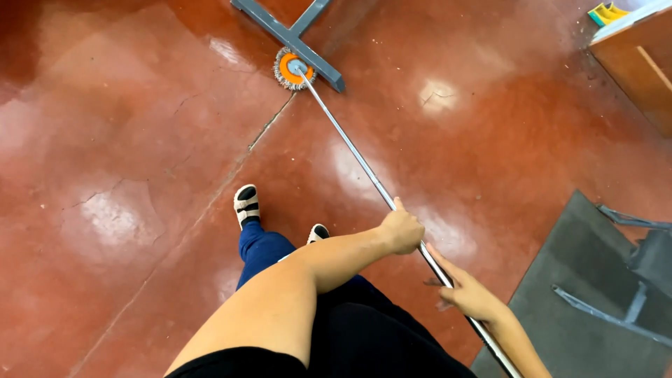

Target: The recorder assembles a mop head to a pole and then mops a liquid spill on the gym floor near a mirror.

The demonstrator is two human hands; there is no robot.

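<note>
A long metal mop handle [353, 155] runs from the lower right up to a round mop head [290, 69] with an orange disc and grey fringe, resting on the red floor beside a grey metal table foot [285, 35]. My left hand [402, 230] is closed around the handle near its middle. My right hand [469, 294] grips the handle lower down, close to my body. My two feet in white sandals [246, 204] stand on the floor below the handle.
The glossy red floor [126, 175] has a crack line running diagonally. A dark grey mat [560, 280] lies at the lower right with grey metal legs [630, 280] on it. A wooden piece of furniture [640, 63] stands at the upper right.
</note>
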